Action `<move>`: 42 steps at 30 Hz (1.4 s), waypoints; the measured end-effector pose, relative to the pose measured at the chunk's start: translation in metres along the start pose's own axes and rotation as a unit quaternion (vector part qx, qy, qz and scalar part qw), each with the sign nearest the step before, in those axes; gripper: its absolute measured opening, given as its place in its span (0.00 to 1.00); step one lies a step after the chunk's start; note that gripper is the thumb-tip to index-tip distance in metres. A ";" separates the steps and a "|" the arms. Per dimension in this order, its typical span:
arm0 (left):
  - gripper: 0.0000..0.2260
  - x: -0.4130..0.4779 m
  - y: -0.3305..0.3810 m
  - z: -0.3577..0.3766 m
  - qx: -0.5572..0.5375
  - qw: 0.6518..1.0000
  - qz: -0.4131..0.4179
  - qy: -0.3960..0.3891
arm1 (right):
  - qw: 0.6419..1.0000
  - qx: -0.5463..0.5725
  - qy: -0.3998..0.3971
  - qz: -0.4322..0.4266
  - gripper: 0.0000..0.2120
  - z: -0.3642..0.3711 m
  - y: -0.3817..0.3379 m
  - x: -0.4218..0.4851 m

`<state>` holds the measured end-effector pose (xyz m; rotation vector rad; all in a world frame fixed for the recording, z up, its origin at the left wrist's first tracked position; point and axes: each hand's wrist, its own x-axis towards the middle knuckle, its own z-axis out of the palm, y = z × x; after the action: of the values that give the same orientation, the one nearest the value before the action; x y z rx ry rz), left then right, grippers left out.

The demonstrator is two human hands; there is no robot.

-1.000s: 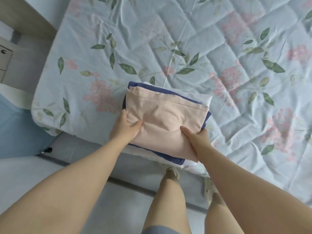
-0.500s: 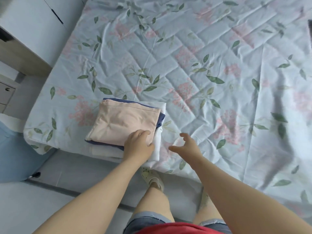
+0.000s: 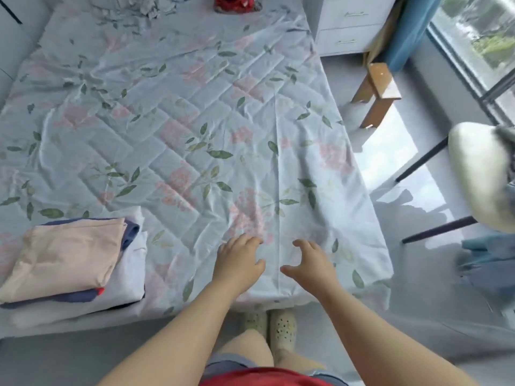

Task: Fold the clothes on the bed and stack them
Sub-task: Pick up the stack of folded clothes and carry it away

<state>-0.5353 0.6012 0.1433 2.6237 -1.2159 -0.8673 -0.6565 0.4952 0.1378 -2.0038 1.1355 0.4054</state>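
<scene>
A stack of folded clothes (image 3: 64, 257) lies at the bed's near left corner: a peach piece on top, a dark blue one under it, a white one at the bottom. The bed (image 3: 195, 129) has a pale blue floral sheet. My left hand (image 3: 238, 264) hovers over the sheet near the front edge, well to the right of the stack, fingers loosely curled and holding nothing. My right hand (image 3: 309, 264) is beside it, fingers spread, also empty. A red item (image 3: 234, 2) sits at the bed's far end, partly cut off.
A white drawer unit (image 3: 351, 23) stands past the bed's far right corner, beside a blue curtain (image 3: 404, 26). A wooden stool (image 3: 376, 93) and a chair (image 3: 479, 176) with blue cloth (image 3: 487, 263) under it are on the floor at the right.
Both hands have let go of the stack and moved right along the bed's front edge. The view has swung right and up, so the stack now sits at the far left.
</scene>
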 end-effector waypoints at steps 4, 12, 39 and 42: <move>0.19 0.023 0.042 0.003 -0.001 0.999 0.038 -0.037 | 0.999 0.034 0.006 0.037 0.31 -0.030 0.030 -0.003; 0.18 0.087 0.165 0.018 0.020 0.993 0.101 -0.060 | 0.990 0.093 0.049 0.097 0.30 -0.102 0.122 0.024; 0.17 0.357 0.490 0.024 -0.008 0.999 -0.005 -0.035 | 1.000 0.024 0.009 -0.018 0.24 -0.458 0.302 0.259; 0.17 0.418 0.483 -0.021 -0.007 1.000 -0.001 -0.018 | 1.000 0.008 0.014 -0.021 0.24 -0.492 0.269 0.312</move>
<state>-0.6293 -0.0309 0.1359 2.6107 -1.2111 -0.9229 -0.7563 -0.1385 0.1392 -2.0224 1.1091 0.3468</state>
